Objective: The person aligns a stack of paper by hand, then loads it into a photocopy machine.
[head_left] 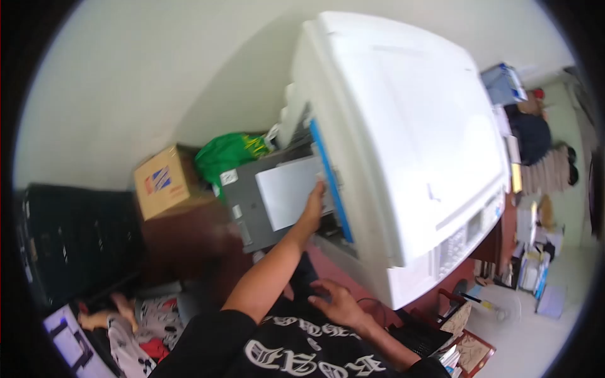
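A large white photocopier (409, 138) fills the right middle of the head view, appearing tilted. Its side has a blue edge strip (331, 179), beside which a grey tray (242, 192) sticks out. White paper (287, 192) lies on that tray. My left hand (313, 205) reaches to the paper's edge by the copier's side, its fingers drawn together on it; the fingertips are partly hidden. Before my chest hovers my right hand (340, 305), fingers loosely bent and apart, holding nothing, below the copier's corner.
Behind the tray are a green bag (227, 157) and a cardboard box (165, 181). A dark cabinet (75, 242) stands at the left. Another person's patterned clothing (157, 321) shows at lower left. A wooden chair (472, 353) and stacked papers (532, 271) are at the right.
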The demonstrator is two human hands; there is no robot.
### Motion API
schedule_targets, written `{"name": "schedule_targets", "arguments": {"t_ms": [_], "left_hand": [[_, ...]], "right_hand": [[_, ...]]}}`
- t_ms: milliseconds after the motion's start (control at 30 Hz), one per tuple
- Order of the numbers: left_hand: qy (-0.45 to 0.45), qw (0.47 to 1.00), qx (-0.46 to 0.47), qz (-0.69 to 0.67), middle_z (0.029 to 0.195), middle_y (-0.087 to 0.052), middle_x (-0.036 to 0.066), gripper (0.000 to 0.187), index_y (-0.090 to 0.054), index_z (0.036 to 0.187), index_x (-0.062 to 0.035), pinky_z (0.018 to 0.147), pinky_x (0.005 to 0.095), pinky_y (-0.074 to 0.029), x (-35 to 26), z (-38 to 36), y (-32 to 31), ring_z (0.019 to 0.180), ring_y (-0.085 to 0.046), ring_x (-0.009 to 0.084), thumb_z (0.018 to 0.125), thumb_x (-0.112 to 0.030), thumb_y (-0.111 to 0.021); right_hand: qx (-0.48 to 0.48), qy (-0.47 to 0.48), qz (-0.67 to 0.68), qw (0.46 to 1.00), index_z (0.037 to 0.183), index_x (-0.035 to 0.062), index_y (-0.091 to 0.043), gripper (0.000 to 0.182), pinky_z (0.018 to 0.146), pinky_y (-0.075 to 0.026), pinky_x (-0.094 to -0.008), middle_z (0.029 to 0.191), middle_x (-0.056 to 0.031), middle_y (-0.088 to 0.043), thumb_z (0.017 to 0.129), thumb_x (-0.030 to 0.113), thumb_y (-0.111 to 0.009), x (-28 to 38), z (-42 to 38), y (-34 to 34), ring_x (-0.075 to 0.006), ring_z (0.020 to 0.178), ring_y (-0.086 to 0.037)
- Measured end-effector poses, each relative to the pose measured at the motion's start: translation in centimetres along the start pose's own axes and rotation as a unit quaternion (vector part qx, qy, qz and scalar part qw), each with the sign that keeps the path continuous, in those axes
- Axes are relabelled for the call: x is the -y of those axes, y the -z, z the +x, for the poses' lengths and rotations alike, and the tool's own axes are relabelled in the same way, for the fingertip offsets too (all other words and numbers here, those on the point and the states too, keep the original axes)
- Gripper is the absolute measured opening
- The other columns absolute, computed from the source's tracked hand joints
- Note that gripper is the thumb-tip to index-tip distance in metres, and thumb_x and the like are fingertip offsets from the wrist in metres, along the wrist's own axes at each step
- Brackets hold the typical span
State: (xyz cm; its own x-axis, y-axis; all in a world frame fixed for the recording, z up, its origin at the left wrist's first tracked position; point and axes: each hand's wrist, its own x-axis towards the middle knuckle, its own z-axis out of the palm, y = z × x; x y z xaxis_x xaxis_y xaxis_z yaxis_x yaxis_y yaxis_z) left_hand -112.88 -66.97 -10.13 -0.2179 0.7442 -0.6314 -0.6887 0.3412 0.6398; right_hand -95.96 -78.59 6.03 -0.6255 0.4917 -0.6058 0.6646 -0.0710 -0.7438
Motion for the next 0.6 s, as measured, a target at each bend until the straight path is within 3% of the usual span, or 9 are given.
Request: {"name": "schedule_targets", "arguments": {"t_ms": [200, 233, 267, 367, 433, 500, 567, 600], "left_hand": [[0.027, 0.998, 0.000, -0.060, 0.158, -0.010, 0.022, 0.101, -0.015, 0.150, 0.0045, 0.115, 0.0538, -0.012, -1.5, 0.5, -0.5, 0.147, -0.007, 0.0369, 0.088, -0.074, -0.032], [0.037, 0.996, -0.002, -0.084, 0.159, -0.009, 0.023, 0.104, -0.015, 0.150, 0.0047, 0.116, 0.0536, -0.009, -1.6, 0.4, -0.5, 0.147, -0.005, 0.0369, 0.087, -0.076, -0.033], [0.046, 0.995, -0.002, -0.091, 0.159, -0.008, 0.023, 0.105, -0.015, 0.150, 0.0043, 0.116, 0.0537, -0.008, -1.5, 0.5, -0.9, 0.147, -0.003, 0.0372, 0.086, -0.077, -0.033], [0.077, 0.986, -0.001, -0.146, 0.159, -0.006, 0.023, 0.107, -0.015, 0.151, 0.0021, 0.116, 0.0546, -0.004, -1.6, 0.2, -1.5, 0.147, 0.002, 0.0386, 0.083, -0.079, -0.032], [0.072, 0.986, -0.006, -0.152, 0.159, -0.006, 0.023, 0.107, -0.015, 0.151, 0.0011, 0.116, 0.0547, -0.002, -2.0, -0.4, -2.1, 0.147, 0.005, 0.0386, 0.083, -0.080, -0.032], [0.069, 0.986, -0.032, -0.150, 0.159, -0.005, 0.023, 0.108, -0.016, 0.151, 0.0015, 0.116, 0.0543, 0.001, -2.9, -1.0, -2.2, 0.146, 0.009, 0.0384, 0.083, -0.080, -0.030], [0.085, 0.983, -0.052, -0.157, 0.159, -0.003, 0.024, 0.108, -0.016, 0.151, 0.0015, 0.116, 0.0537, 0.001, -3.0, -1.1, -2.6, 0.146, 0.011, 0.0378, 0.083, -0.081, -0.030], [0.064, 0.991, -0.016, -0.117, 0.157, -0.012, 0.025, 0.108, -0.021, 0.150, 0.0019, 0.116, 0.0532, -0.004, -3.5, -1.7, -2.7, 0.146, 0.000, 0.0390, 0.082, -0.082, -0.030]], "right_hand": [[-0.066, -0.069, 0.081, 0.992, 0.121, -0.0032, -0.058, 0.041, 0.097, -0.048, -0.0357, 0.118, -0.0181, -0.064, 0.088, 0.019, -0.069, 1.2, -7.2, 2.1, -0.0263, 0.112, -0.062], [-0.064, -0.073, 0.103, 0.990, 0.122, -0.0039, -0.058, 0.042, 0.098, -0.048, -0.0355, 0.119, -0.0179, -0.063, 0.088, 0.018, -0.069, 0.9, -8.4, 2.3, -0.0261, 0.112, -0.062], [-0.072, -0.098, 0.208, 0.970, 0.123, -0.0042, -0.057, 0.042, 0.099, -0.047, -0.0362, 0.120, -0.0174, -0.063, 0.088, 0.013, -0.070, 0.6, -9.4, 2.4, -0.0254, 0.112, -0.061], [-0.038, -0.110, 0.243, 0.963, 0.123, -0.0038, -0.056, 0.043, 0.097, -0.048, -0.0354, 0.116, -0.0152, -0.065, 0.086, 0.010, -0.072, 2.0, -11.8, 6.1, -0.0228, 0.109, -0.062], [-0.016, -0.092, 0.215, 0.972, 0.122, -0.0038, -0.057, 0.042, 0.093, -0.049, -0.0331, 0.109, -0.0127, -0.067, 0.084, 0.008, -0.073, 3.4, -12.6, 9.7, -0.0189, 0.104, -0.063], [-0.057, -0.038, 0.084, 0.994, 0.113, -0.0036, -0.062, 0.033, 0.083, -0.052, -0.0301, 0.092, -0.0093, -0.070, 0.083, 0.005, -0.073, 3.8, -12.5, 13.3, -0.0140, 0.090, -0.065], [-0.124, 0.046, -0.016, 0.991, 0.093, -0.0042, -0.068, 0.015, 0.071, -0.051, -0.0255, 0.086, -0.0082, -0.070, 0.080, 0.000, -0.072, 4.7, -12.2, 17.5, -0.0100, 0.078, -0.063], [-0.144, 0.045, -0.035, 0.988, 0.086, -0.0033, -0.069, 0.009, 0.069, -0.050, -0.0246, 0.084, -0.0086, -0.070, 0.079, -0.001, -0.073, 5.5, -12.1, 20.0, -0.0099, 0.076, -0.063]]}}
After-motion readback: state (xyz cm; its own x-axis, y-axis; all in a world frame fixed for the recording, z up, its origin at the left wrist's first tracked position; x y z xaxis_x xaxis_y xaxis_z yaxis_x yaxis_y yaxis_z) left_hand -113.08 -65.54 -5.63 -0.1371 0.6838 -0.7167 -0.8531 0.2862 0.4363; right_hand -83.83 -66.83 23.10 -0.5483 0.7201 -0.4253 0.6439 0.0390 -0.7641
